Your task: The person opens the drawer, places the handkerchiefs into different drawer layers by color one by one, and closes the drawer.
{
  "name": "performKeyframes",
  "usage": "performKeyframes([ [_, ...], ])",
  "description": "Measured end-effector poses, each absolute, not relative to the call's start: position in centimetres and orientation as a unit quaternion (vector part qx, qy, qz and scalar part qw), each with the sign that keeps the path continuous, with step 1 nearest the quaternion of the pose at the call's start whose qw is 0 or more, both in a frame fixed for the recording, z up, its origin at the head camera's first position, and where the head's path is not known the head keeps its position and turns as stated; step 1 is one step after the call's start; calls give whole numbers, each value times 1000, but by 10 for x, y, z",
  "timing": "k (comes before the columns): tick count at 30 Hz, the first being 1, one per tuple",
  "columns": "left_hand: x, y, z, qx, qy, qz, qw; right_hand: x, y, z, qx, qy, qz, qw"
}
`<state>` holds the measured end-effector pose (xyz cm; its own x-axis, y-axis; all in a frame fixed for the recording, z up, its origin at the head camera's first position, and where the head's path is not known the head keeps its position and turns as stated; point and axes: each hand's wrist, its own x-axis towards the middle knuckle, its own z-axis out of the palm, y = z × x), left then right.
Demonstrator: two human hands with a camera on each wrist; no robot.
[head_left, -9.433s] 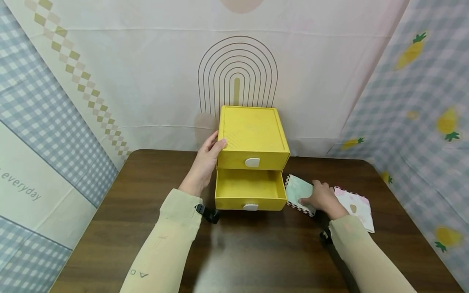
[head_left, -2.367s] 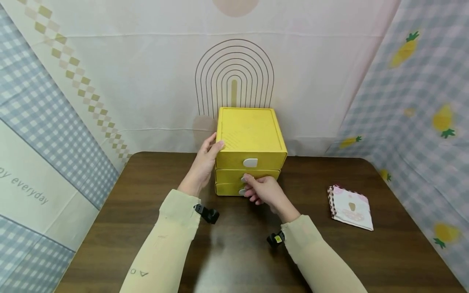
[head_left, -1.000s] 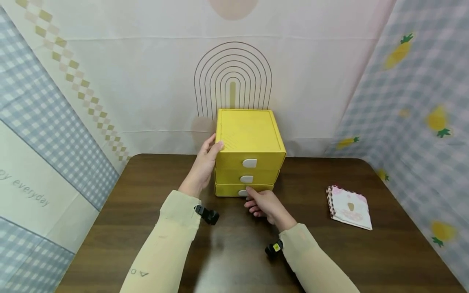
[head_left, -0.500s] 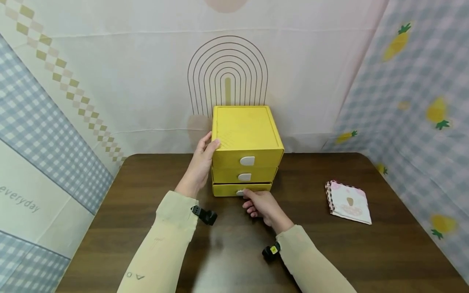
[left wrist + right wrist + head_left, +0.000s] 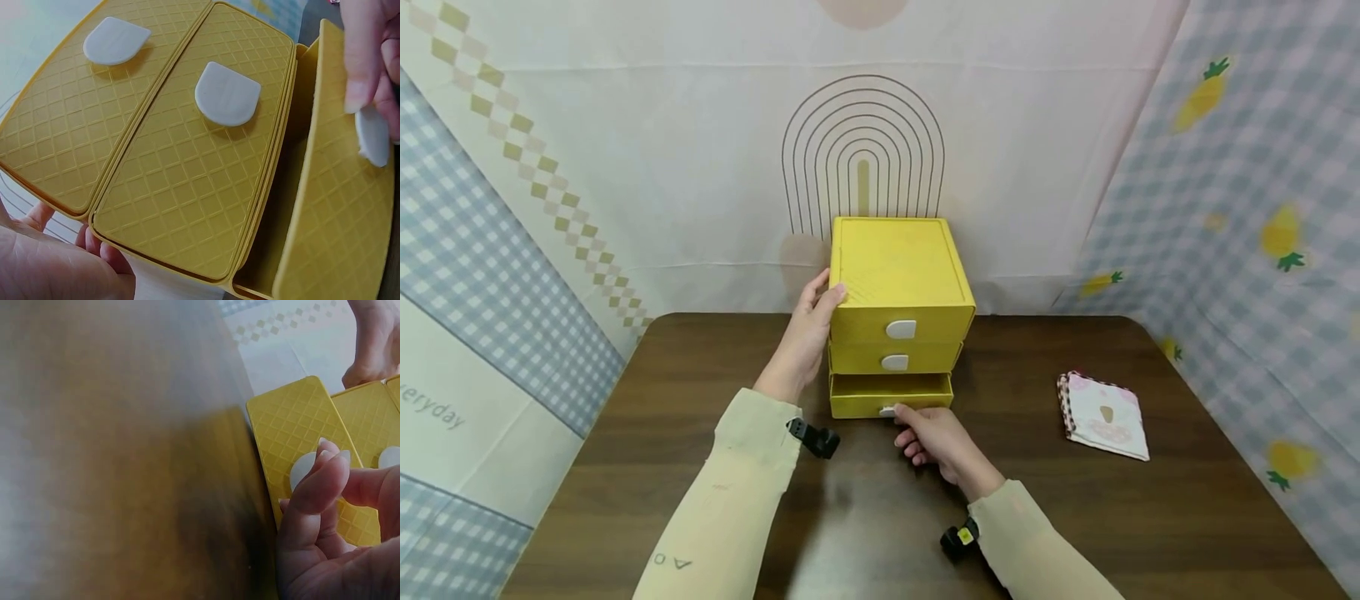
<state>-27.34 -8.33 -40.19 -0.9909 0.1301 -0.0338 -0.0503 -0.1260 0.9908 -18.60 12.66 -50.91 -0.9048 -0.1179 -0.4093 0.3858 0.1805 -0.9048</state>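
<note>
A yellow three-tier drawer cabinet (image 5: 898, 262) stands on the brown table, against the wall cloth. My left hand (image 5: 800, 346) grips its left side near the front, thumb over the top edge and fingers along the side. With thumb and fingers, my right hand (image 5: 936, 437) pinches the white handle (image 5: 375, 137) of the bottom drawer (image 5: 857, 407). That drawer is pulled partway out, and a strip of its yellow inside shows in the head view. The middle drawer (image 5: 181, 162) and the top drawer (image 5: 69, 119) are closed, each with a white rounded handle.
To the right on the table (image 5: 1037, 517) lies a folded white and pink cloth (image 5: 1105, 417) with a brown checked edge. A pale cloth (image 5: 700, 167) hangs behind the cabinet, and blue checked cloth (image 5: 1240, 333) hangs along the right side.
Earlier a green cloth lay under my right hand and the middle drawer stood open; that drawer is now closed and the cloth is out of sight. Lately my right hand has drawn the bottom drawer outward.
</note>
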Motion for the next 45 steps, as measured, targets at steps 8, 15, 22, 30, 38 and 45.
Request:
performKeyframes([
  [8,-271,-86,-402,31,660,749,59,-170,127,-509,80,741,-635,203],
  [15,-271,-81,-404,38,641,765,56,-161,130,-509,76,745,-631,202],
  [22,-270,-80,-405,33,646,760,62,-150,131,-509,82,743,-631,207],
  [30,-269,-83,-403,30,652,756,52,-142,127,-508,80,739,-633,214],
  [38,-271,-86,-402,36,656,752,56,-136,129,-507,73,747,-624,219],
  [45,-272,-82,-402,30,653,755,55,-137,140,-501,64,749,-618,228],
])
